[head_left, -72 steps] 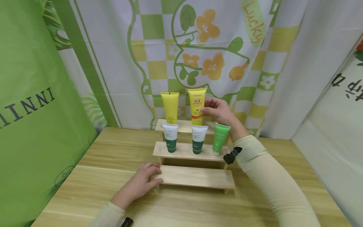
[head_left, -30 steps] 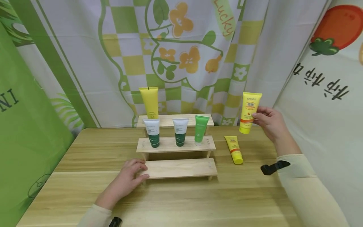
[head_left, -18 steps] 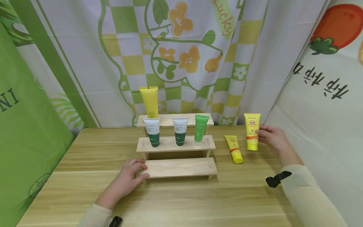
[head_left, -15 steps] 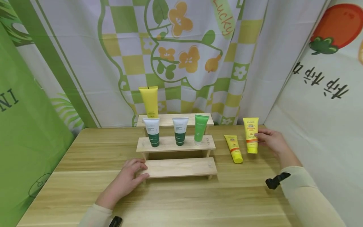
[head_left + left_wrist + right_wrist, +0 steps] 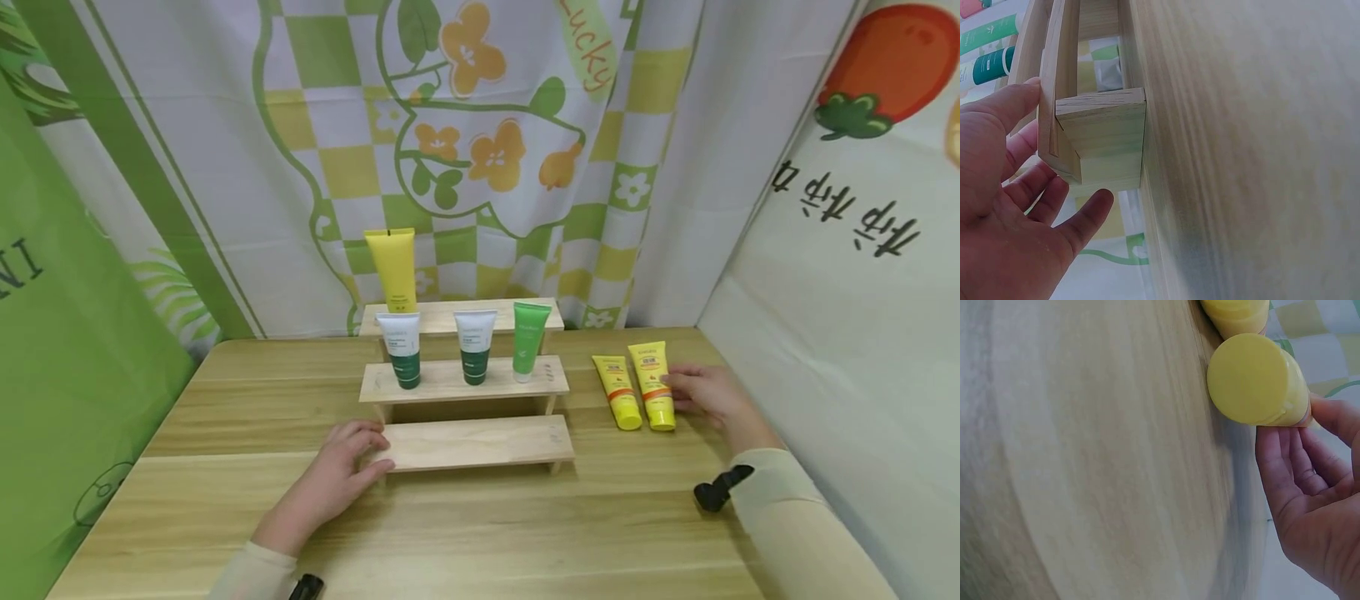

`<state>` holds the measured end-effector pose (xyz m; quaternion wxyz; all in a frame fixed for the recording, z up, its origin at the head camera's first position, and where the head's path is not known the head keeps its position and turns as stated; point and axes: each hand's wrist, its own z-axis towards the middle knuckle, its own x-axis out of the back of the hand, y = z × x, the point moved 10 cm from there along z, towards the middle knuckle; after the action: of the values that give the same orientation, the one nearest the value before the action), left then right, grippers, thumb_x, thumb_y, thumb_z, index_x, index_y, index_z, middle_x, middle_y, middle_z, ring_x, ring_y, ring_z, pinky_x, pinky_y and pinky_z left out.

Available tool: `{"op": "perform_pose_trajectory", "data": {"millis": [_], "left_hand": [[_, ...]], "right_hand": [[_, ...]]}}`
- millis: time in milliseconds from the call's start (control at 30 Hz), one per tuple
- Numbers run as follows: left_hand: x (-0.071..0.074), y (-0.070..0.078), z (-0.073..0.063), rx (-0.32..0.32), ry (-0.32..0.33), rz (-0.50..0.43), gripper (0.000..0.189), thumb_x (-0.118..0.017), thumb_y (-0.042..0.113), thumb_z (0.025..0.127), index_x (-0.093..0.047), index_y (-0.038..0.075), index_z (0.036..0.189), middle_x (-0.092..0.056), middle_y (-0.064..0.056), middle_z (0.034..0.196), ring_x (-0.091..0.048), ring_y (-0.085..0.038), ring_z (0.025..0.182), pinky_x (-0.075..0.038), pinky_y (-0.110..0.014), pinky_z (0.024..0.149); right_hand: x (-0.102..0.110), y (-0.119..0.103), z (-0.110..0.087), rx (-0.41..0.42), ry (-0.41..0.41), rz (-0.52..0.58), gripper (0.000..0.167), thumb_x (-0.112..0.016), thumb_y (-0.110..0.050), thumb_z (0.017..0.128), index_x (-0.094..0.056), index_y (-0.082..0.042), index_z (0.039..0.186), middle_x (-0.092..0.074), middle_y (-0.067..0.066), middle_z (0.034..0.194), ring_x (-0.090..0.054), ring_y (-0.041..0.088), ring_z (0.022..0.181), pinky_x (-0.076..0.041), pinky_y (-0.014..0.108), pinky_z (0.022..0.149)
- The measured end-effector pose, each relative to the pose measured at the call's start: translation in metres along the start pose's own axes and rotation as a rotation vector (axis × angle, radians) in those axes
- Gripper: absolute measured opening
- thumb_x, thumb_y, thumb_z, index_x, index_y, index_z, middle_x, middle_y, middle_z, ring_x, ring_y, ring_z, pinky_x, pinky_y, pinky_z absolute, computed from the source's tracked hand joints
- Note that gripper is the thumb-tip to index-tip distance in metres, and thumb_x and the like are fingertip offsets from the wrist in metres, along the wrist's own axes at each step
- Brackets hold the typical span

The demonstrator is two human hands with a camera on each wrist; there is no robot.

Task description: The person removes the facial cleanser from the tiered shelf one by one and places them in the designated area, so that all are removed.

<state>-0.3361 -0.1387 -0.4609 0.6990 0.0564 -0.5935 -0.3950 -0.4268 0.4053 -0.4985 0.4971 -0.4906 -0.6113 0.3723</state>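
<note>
My right hand [image 5: 705, 393] pinches a yellow squeeze tube [image 5: 652, 383] between thumb and fingers at its right side. The tube lies low at the tabletop, cap toward me, beside a similar yellow tube [image 5: 618, 393]. In the right wrist view its round cap [image 5: 1249, 378] faces the camera; whether its whole length touches the wood is hard to tell. My left hand [image 5: 333, 475] holds the left end of the lowest step of a wooden display stand [image 5: 476, 442]. The left wrist view has the thumb and fingers on opposite sides of that board's end [image 5: 1054, 134].
On the top step a larger yellow tube [image 5: 394, 271] stands at the left. The middle step bears two white-and-dark-green tubes [image 5: 401, 350] and a green tube [image 5: 529, 342]. A patterned curtain [image 5: 487, 150] hangs behind the wooden table [image 5: 450, 542].
My right hand has taken the yellow tube off the top step, carried it right and lowered it beside the other tube on the table. The view shifted right; my left hand stays on the stand.
</note>
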Motion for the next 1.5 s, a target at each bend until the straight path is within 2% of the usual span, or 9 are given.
{"op": "perform_pose_trajectory", "data": {"millis": [200,333,433,600,733,900,1167,1333,1500], "left_hand": [[0.01,-0.003,-0.001,0.002,0.033,0.004,0.02,-0.076,0.025,0.087,-0.066,0.013,0.101,-0.058,-0.01,0.126,-0.047,-0.032,0.119,-0.04,-0.053,0.099],[0.017,-0.008,-0.007,0.004,0.067,0.01,0.02,-0.076,0.024,0.087,-0.066,0.013,0.1,-0.058,-0.012,0.126,-0.047,-0.033,0.119,-0.04,-0.055,0.099],[0.025,-0.013,-0.018,0.014,0.093,0.029,0.02,-0.076,0.024,0.087,-0.066,0.014,0.1,-0.059,-0.012,0.125,-0.047,-0.034,0.119,-0.039,-0.057,0.099],[0.038,-0.02,-0.043,0.05,0.118,0.051,0.019,-0.077,0.024,0.085,-0.066,0.017,0.098,-0.06,-0.011,0.123,-0.048,-0.033,0.117,-0.039,-0.058,0.096],[0.04,-0.021,-0.05,0.056,0.123,0.051,0.018,-0.078,0.026,0.085,-0.066,0.018,0.097,-0.061,-0.009,0.122,-0.049,-0.032,0.116,-0.039,-0.056,0.095],[0.028,-0.02,-0.04,0.038,0.107,0.038,0.018,-0.076,0.028,0.086,-0.066,0.02,0.098,-0.06,-0.006,0.121,-0.049,-0.03,0.115,-0.041,-0.054,0.095],[0.003,-0.004,-0.011,-0.032,0.047,0.018,0.019,-0.074,0.03,0.087,-0.065,0.018,0.098,-0.059,-0.004,0.122,-0.049,-0.028,0.116,-0.043,-0.051,0.096],[0.002,0.002,-0.003,-0.063,0.056,0.024,0.018,-0.073,0.033,0.088,-0.065,0.019,0.097,-0.059,-0.004,0.122,-0.049,-0.028,0.114,-0.043,-0.052,0.096],[0.002,0.002,-0.003,-0.051,0.041,0.024,0.017,-0.072,0.034,0.089,-0.065,0.02,0.096,-0.059,-0.004,0.122,-0.049,-0.027,0.115,-0.043,-0.051,0.097]], "right_hand": [[-0.01,-0.012,0.011,-0.025,-0.01,-0.056,0.061,-0.058,-0.016,0.099,-0.031,0.02,0.14,-0.064,0.013,0.109,-0.065,0.011,0.088,-0.056,0.031,0.078],[-0.021,-0.02,0.023,-0.026,-0.004,-0.1,0.058,-0.058,-0.016,0.099,-0.035,0.019,0.139,-0.062,0.019,0.117,-0.064,0.009,0.087,-0.056,0.03,0.077],[-0.035,-0.023,0.033,-0.022,0.011,-0.129,0.055,-0.059,-0.017,0.099,-0.04,0.017,0.138,-0.06,0.022,0.12,-0.063,0.009,0.085,-0.056,0.029,0.075],[-0.066,-0.016,0.042,-0.037,-0.001,-0.115,0.051,-0.06,-0.015,0.098,-0.044,0.015,0.135,-0.064,0.019,0.113,-0.064,0.011,0.084,-0.057,0.029,0.071],[-0.075,-0.008,0.04,-0.052,0.001,-0.11,0.052,-0.06,-0.015,0.098,-0.042,0.015,0.136,-0.063,0.021,0.115,-0.064,0.012,0.084,-0.056,0.029,0.07],[-0.058,-0.002,0.026,-0.062,0.021,-0.132,0.057,-0.058,-0.019,0.099,-0.037,0.015,0.14,-0.056,0.025,0.124,-0.062,0.012,0.088,-0.056,0.028,0.073],[-0.014,0.005,-0.006,-0.034,0.084,-0.21,0.055,-0.055,-0.018,0.1,-0.037,0.018,0.137,-0.056,0.028,0.119,-0.062,0.012,0.085,-0.056,0.03,0.07],[-0.002,0.004,-0.007,-0.016,0.103,-0.24,0.055,-0.056,-0.018,0.098,-0.038,0.018,0.135,-0.057,0.027,0.116,-0.062,0.011,0.083,-0.057,0.03,0.069],[0.002,0.002,-0.006,-0.015,0.107,-0.224,0.053,-0.053,-0.015,0.099,-0.036,0.019,0.136,-0.057,0.025,0.117,-0.061,0.01,0.085,-0.057,0.031,0.071]]}}
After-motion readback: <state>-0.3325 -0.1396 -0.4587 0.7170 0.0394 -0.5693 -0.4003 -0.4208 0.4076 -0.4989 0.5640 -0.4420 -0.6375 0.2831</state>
